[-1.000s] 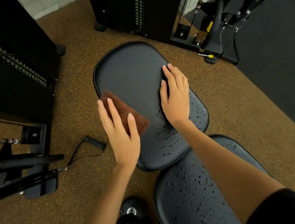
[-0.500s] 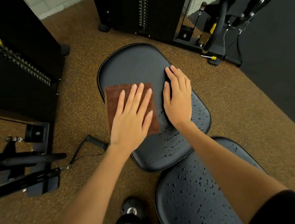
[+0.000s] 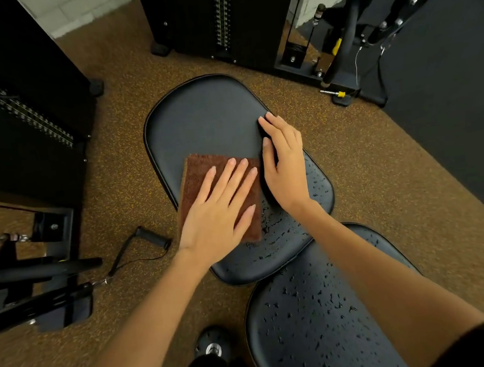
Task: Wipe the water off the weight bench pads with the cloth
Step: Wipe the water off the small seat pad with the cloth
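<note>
Left hand [image 3: 220, 217] lies flat w/ straight, spread fingers, pressing down on the brown cloth [image 3: 205, 180]. Cloth sits flat on the far pad [image 3: 200, 122], on its left side, w/ its left edge right at the pad's edge. Right hand [image 3: 286, 164] is flat too, fingers straight & close together, resting on the right side of that same pad, just beside the cloth at about 3 o'clock from it. It holds nothing.

Nearest, at 6 o'clock, is a black shoe [image 3: 212, 358] on the floor. Just right of it, at about 5 o'clock, is the near pad [image 3: 314, 323], black & covered in lots of water drops [image 3: 309, 303]. The right arm goes across above it.

Far pad is next, in the middle. Its near end, below the cloth & hands, has wet drops & streaks. Its far end looks dry & smooth.

At 8 o'clock a black cable handle [image 3: 152, 238] lies on the brown speckled floor [image 3: 381, 185], near a black machine frame [image 3: 32, 272].

Far off at 12 o'clock stands a weight stack [image 3: 220, 18]. At 2 o'clock a small yellow pin [image 3: 335, 93] lies by another machine's base. No boxes, bins or other containers can be seen.
</note>
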Tool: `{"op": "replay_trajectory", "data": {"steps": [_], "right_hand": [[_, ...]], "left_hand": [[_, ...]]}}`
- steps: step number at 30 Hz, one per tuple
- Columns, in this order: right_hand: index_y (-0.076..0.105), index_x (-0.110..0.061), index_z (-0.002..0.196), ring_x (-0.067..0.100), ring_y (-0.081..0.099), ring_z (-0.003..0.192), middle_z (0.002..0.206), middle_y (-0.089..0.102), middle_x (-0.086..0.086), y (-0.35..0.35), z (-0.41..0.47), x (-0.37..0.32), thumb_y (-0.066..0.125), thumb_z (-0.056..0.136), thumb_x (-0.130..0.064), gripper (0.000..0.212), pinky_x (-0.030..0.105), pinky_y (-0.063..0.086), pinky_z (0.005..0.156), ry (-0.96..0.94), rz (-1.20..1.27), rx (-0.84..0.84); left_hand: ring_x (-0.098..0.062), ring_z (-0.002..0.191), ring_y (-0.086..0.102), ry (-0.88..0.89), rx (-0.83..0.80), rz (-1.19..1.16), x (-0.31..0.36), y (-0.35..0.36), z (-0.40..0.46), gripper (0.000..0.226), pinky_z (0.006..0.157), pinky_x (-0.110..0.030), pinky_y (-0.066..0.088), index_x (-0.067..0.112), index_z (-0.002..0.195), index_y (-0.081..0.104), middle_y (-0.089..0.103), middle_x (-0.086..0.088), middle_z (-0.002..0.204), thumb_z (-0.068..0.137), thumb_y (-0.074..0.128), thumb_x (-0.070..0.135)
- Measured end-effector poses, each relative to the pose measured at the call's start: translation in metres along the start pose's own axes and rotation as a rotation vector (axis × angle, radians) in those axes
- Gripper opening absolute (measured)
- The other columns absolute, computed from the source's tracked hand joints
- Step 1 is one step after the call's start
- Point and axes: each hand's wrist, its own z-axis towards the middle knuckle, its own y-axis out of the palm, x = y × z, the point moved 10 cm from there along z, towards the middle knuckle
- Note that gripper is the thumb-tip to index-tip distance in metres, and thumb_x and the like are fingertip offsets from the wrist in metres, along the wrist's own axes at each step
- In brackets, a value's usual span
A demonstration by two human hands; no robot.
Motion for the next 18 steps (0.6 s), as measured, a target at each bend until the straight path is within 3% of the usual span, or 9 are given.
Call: {"op": "replay_trajectory", "data": {"steps": [2, 5, 11, 13, 15, 18], "right_hand": [[0.058, -0.002, 0.131, 0.022, 0.043, 0.134, 0.139, 0.055, 0.011, -0.007, 0.000, 0.004, 0.045, 0.102, -0.006, 0.033, 0.026, 0.029, 0.116, 0.036, 0.067, 0.004], [0.062, -0.003, 0.126, 0.021, 0.051, 0.128, 0.131, 0.061, 0.009, -0.018, 0.002, 0.006, 0.044, 0.102, -0.007, 0.030, 0.030, 0.037, 0.111, 0.078, 0.101, 0.014], [0.064, -0.006, 0.122, 0.019, 0.057, 0.119, 0.121, 0.062, -0.001, -0.028, -0.002, 0.005, 0.046, 0.102, -0.006, 0.027, 0.036, 0.045, 0.104, 0.098, 0.134, 0.032], [0.063, -0.006, 0.123, 0.020, 0.057, 0.117, 0.120, 0.063, 0.000, -0.032, -0.007, 0.006, 0.046, 0.102, -0.006, 0.027, 0.034, 0.045, 0.102, 0.113, 0.135, 0.047], [0.062, -0.004, 0.124, 0.022, 0.056, 0.117, 0.120, 0.063, 0.005, -0.039, -0.016, 0.004, 0.045, 0.102, -0.006, 0.028, 0.033, 0.044, 0.102, 0.104, 0.120, 0.102], [0.061, -0.002, 0.125, 0.023, 0.051, 0.120, 0.122, 0.059, 0.011, -0.041, -0.037, -0.006, 0.044, 0.102, -0.007, 0.029, 0.039, 0.040, 0.106, 0.064, 0.078, 0.167]], "left_hand": [[-0.028, 0.150, 0.010, -0.028, -0.004, 0.034, 0.005, 0.001, 0.007, 0.060, 0.120, -0.048, 0.015, 0.007, 0.155, 0.011, 0.012, -0.013, 0.162, 0.104, 0.018, 0.039], [-0.029, 0.150, 0.005, 0.025, -0.012, 0.100, 0.020, 0.006, 0.018, 0.061, 0.121, -0.047, 0.012, 0.005, 0.155, 0.006, 0.008, -0.015, 0.162, 0.104, 0.012, 0.039], [-0.028, 0.149, 0.015, 0.246, -0.027, 0.080, 0.058, 0.010, 0.040, 0.055, 0.121, -0.046, 0.014, 0.007, 0.150, 0.027, 0.028, -0.013, 0.157, 0.103, 0.018, 0.034], [-0.025, 0.148, 0.021, 0.267, 0.016, -0.058, 0.058, -0.001, 0.042, 0.052, 0.120, -0.044, 0.017, 0.007, 0.148, 0.035, 0.034, -0.012, 0.155, 0.102, 0.023, 0.030], [-0.023, 0.144, 0.032, 0.197, 0.122, -0.321, 0.040, -0.022, 0.044, 0.046, 0.119, -0.041, 0.019, 0.005, 0.140, 0.049, 0.045, -0.012, 0.148, 0.101, 0.033, 0.024], [-0.022, 0.141, 0.036, -0.116, 0.336, -0.474, -0.022, -0.049, 0.041, 0.037, 0.119, -0.036, 0.017, 0.006, 0.131, 0.057, 0.051, -0.010, 0.143, 0.101, 0.039, 0.016]]}}
